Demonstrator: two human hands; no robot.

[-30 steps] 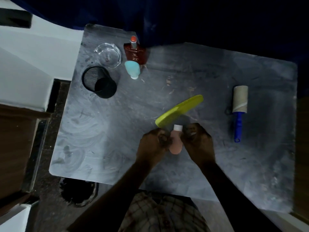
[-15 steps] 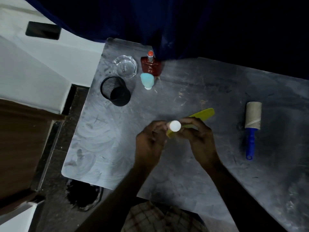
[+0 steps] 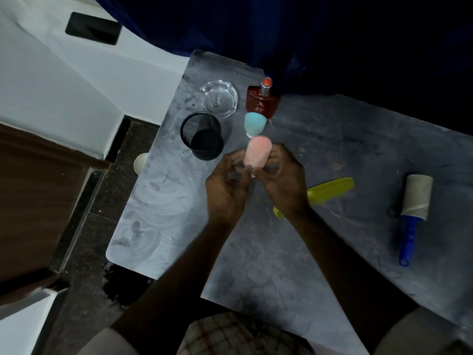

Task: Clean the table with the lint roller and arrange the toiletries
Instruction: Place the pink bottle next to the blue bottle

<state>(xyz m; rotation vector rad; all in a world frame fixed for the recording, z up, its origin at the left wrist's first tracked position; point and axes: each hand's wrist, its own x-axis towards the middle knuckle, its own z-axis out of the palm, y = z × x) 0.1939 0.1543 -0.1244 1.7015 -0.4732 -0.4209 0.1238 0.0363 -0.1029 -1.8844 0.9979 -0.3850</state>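
A small pink bottle (image 3: 256,152) stands cap-down between both my hands, just in front of a blue bottle (image 3: 254,123) that also stands cap-down. My left hand (image 3: 226,187) and my right hand (image 3: 282,180) pinch the pink bottle's lower end from either side. Behind the blue bottle stands a red perfume bottle (image 3: 261,103). A yellow-green comb (image 3: 330,190) lies on the grey table (image 3: 332,265), partly under my right wrist. The lint roller (image 3: 413,210) with a blue handle lies at the right.
A black mesh cup (image 3: 202,135) and a clear glass ashtray (image 3: 219,101) stand near the table's far left corner. Dark blue cloth (image 3: 281,34) hangs over the back edge. The table's left edge drops to a dark floor.
Both hands carried the pink bottle from beside the comb toward the far left. It now stands cap-down in front of the blue bottle. The camera view shifted.
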